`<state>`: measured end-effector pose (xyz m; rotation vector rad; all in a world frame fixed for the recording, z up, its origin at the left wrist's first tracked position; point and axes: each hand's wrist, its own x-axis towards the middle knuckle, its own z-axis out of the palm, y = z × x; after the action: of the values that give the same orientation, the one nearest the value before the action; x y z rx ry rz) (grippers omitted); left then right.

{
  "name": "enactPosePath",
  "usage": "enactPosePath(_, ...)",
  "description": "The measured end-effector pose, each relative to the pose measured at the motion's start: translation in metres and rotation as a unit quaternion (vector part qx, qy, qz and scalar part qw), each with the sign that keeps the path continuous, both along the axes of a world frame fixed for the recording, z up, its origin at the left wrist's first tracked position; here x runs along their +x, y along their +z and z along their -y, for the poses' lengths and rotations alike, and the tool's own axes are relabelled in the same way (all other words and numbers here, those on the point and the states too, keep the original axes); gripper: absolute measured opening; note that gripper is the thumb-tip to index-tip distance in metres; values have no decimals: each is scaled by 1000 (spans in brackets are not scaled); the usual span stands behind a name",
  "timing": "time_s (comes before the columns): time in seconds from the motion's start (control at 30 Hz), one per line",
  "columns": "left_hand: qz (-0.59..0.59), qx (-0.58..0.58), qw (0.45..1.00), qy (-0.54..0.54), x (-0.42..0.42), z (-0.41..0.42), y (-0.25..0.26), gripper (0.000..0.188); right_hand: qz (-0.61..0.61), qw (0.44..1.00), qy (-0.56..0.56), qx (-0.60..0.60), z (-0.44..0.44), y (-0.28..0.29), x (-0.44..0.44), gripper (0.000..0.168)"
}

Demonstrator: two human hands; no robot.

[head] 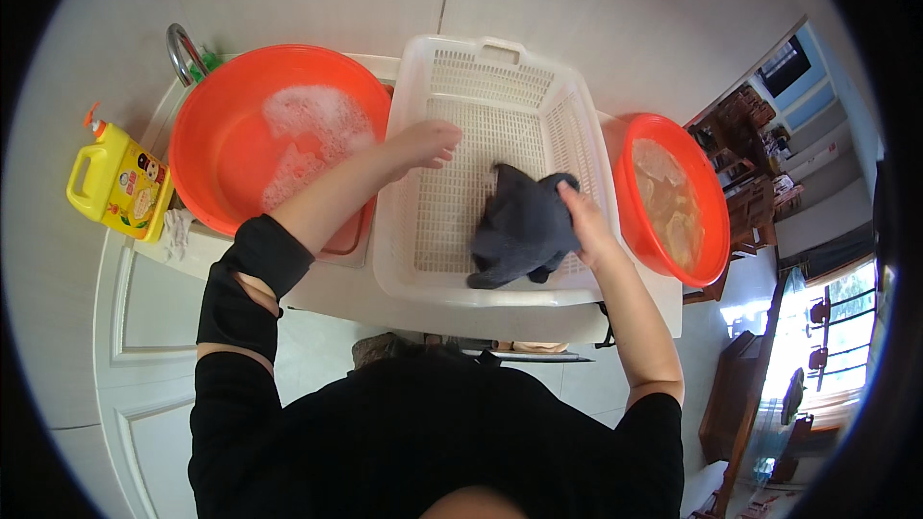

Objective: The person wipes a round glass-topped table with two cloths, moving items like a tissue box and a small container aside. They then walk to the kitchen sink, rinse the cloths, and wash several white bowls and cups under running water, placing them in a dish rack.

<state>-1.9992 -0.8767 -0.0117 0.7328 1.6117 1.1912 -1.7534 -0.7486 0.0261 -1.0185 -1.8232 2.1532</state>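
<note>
A bunched dark grey cloth (530, 223) is gripped at its right edge by my right hand (588, 223). It hangs at the front right part of a white slatted plastic basket (393, 231); whether it touches the basket floor I cannot tell. My left hand (427, 144) is above the basket's left side with nothing in it, its fingers loosely bent and a little apart. My left forearm crosses over the rim of a large red-orange plastic basin (216, 151). White foam (317, 119) covers part of that basin's inside.
Right of the basket stands a smaller red-orange basin (710, 231) with cloudy liquid (667, 202) in it. A yellow pump jug (119, 184), bearing writing, and a whitish rag (177, 231) sit at the left. Behind the large basin rises a chrome faucet (180, 54). The counter's front edge (461, 321) runs before me.
</note>
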Motion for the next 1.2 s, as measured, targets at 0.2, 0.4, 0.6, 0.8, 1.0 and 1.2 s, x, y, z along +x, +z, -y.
enactPosePath(0.2,-106,-46,985,-127,22,-16,-45,35,-180,968,-42,-167,4,37,-9,40)
enactPosePath(0.4,159,81,968,-178,51,-7,-59,45,-164,986,-33,7,-10,43,-16,34)
enactPosePath(0.6,208,74,973,-72,41,-15,-16,42,-186,971,-51,142,-22,81,-10,36)
enactPosePath(0.8,-288,36,956,-30,-11,18,53,34,-19,883,-37,468,-67,111,11,35)
enactPosePath(1.0,-281,5,957,71,-31,43,99,39,-155,952,-71,253,-52,129,16,27)
enactPosePath(1.2,284,569,763,113,-28,39,137,59,-367,928,5,-63,-61,144,5,30)
